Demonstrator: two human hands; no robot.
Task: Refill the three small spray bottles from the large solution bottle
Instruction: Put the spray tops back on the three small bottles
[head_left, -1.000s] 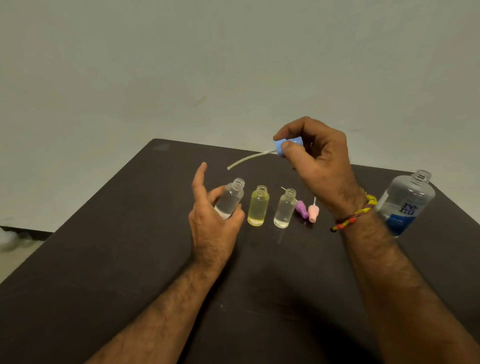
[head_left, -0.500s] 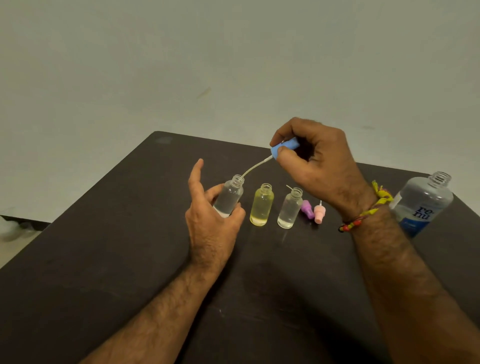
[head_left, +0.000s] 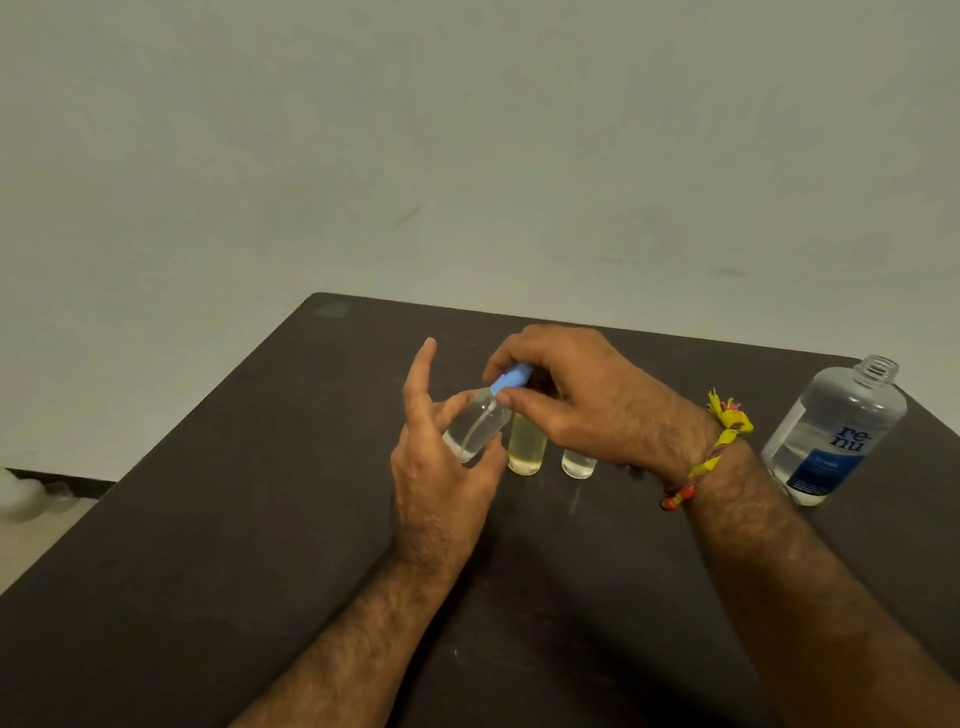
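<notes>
Right hand (head_left: 587, 405) pinches the blue spray cap (head_left: 511, 376) between thumb and fingertips at the neck of the clear spray bottle (head_left: 475, 428), which the left hand (head_left: 441, 467) grips with thumb and curled fingers, index finger sticking up free; to finish well, I'd keep cap and neck square, dip tube fully inside, then twist without cross-threading or tipping liquid out. That bottle sits at table centre, long axis tilted, mouth pointing about 1 o'clock. Yellow bottle (head_left: 525, 447) and a second clear bottle (head_left: 578, 462) stand upright just at its 3 o'clock, large solution bottle (head_left: 831, 431) uncapped far out at 3 o'clock.
</notes>
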